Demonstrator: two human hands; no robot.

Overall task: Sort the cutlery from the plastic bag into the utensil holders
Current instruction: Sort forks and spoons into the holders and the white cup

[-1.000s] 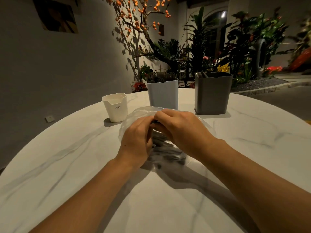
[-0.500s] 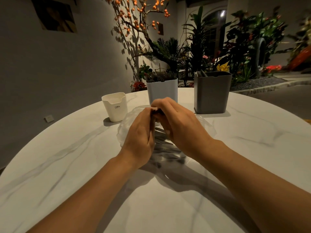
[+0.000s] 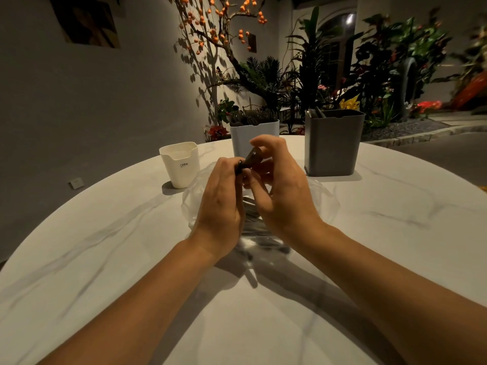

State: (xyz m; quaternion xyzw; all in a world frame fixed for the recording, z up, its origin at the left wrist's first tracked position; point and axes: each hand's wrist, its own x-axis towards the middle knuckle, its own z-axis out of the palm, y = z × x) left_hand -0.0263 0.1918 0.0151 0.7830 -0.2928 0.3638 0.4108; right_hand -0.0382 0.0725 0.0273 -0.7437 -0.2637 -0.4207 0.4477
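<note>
A clear plastic bag (image 3: 325, 200) with dark cutlery (image 3: 259, 239) inside lies on the white marble table (image 3: 395, 246). Above it my left hand (image 3: 221, 198) and my right hand (image 3: 279, 191) meet. A dark spoon (image 3: 251, 158) is raised out of the bag; my left fingers grip its handle and my right fingers curl around its bowl. Three holders stand behind: a small white cup (image 3: 180, 164), a light blue holder (image 3: 253, 137) filled with dark cutlery, and a grey holder (image 3: 333, 142) with a few pieces in it.
Potted plants and a tree with orange fruit (image 3: 224, 27) stand beyond the table's far edge. A grey wall runs along the left. The table's bare marble spreads wide on both sides of the bag.
Both hands rose from the bag, lifting a dark spoon out of it. My right fingers have spread from a closed pinch to a looser curl around the spoon's bowl.
</note>
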